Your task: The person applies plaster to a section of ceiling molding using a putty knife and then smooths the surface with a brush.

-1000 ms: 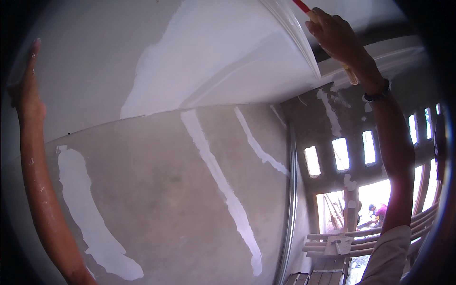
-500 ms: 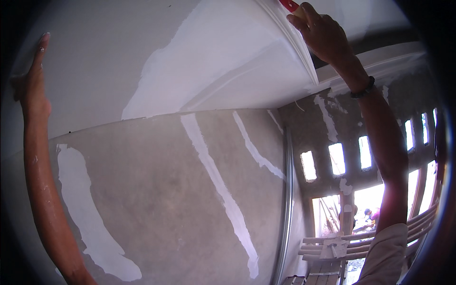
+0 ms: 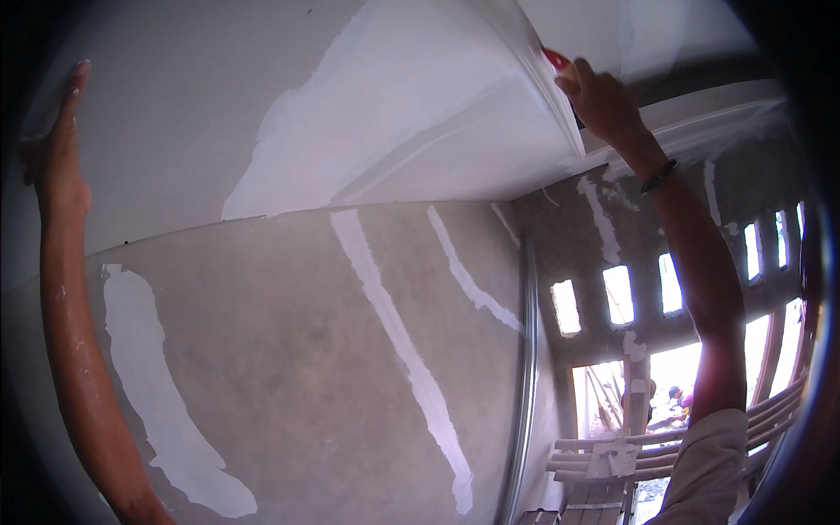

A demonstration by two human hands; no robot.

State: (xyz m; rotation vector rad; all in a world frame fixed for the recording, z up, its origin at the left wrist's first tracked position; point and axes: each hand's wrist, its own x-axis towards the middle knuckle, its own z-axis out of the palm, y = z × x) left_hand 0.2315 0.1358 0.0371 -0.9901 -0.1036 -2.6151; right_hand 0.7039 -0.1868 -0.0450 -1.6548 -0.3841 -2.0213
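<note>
My right hand [image 3: 606, 107] is raised at the upper right, its fingers closed on a small hand tool [image 3: 556, 61] with a red part and a pale yellowish part. The tool's red end meets the edge of a white ceiling moulding [image 3: 560, 109]; its exact kind cannot be told. At the far left my left hand [image 3: 61, 162] reaches up against the grey ceiling [image 3: 192, 105] with its fingers stretched out and nothing in it. Whitish smears mark its fingertip and forearm. A broad white filler patch [image 3: 394, 96] covers the ceiling between the hands.
Below the ceiling runs a grey wall [image 3: 262, 324] with white filler strips [image 3: 398, 337]. A metal profile [image 3: 528, 367] stands upright near the corner. At the lower right are wooden poles [image 3: 674, 451], planks [image 3: 595, 503] and bright window openings [image 3: 619, 293]. People [image 3: 678, 402] show outside.
My right hand has moved down and slightly right with the tool along the moulding's edge, toward the corner. My left hand has stayed nearly in place.
</note>
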